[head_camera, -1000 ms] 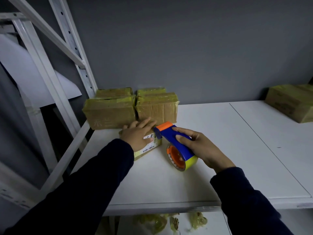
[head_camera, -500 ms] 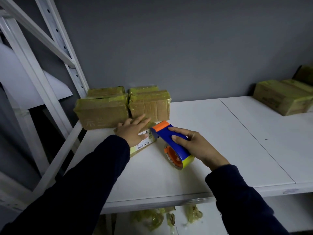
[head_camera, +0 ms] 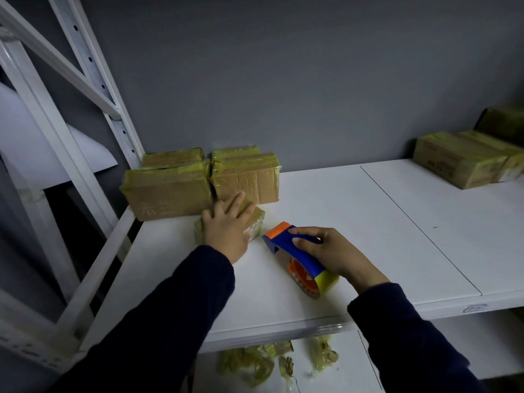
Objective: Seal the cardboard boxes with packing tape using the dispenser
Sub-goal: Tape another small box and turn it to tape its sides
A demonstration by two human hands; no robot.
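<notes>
Holding: left hand (head_camera: 226,231) lies flat, fingers straight, on small box (head_camera: 256,221); right hand (head_camera: 331,251) wraps tape dispenser (head_camera: 304,260).
Dispenser: just right of small box, not touching it, roll (head_camera: 327,282) resting on shelf (head_camera: 354,217).
Risk: light box may slide under tape pull; strip could wrinkle or miss seam.

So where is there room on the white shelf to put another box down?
The widest bare patch of shelf lies between the taped boxes at the back left and the other boxes at far right. It is crowded where the left hand presses the small box beside the tape dispenser in the right hand.
</notes>
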